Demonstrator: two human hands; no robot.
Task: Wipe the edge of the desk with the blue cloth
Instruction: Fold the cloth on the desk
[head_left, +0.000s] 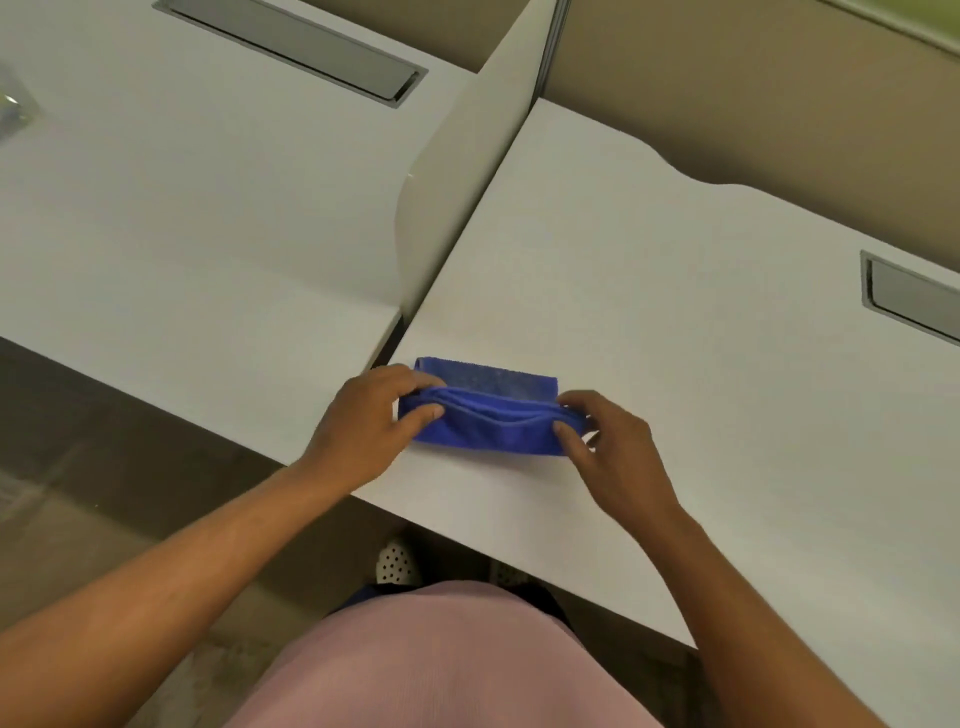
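Observation:
A blue cloth (491, 410), folded into a long narrow band, lies on the white desk (675, 364) near its front left corner. My left hand (363, 426) pinches the cloth's left end between thumb and fingers. The cloth's right end is gripped the same way by my right hand (608, 447). The desk's front edge (519, 566) runs diagonally below both hands, just in front of my body.
An upright white divider panel (467, 182) separates this desk from a second white desk (182, 208) on the left. Each desk has a grey cable hatch (914, 301), the other cable hatch (296, 47) at the far left. A spotted shoe (397, 564) shows on the floor under the edge.

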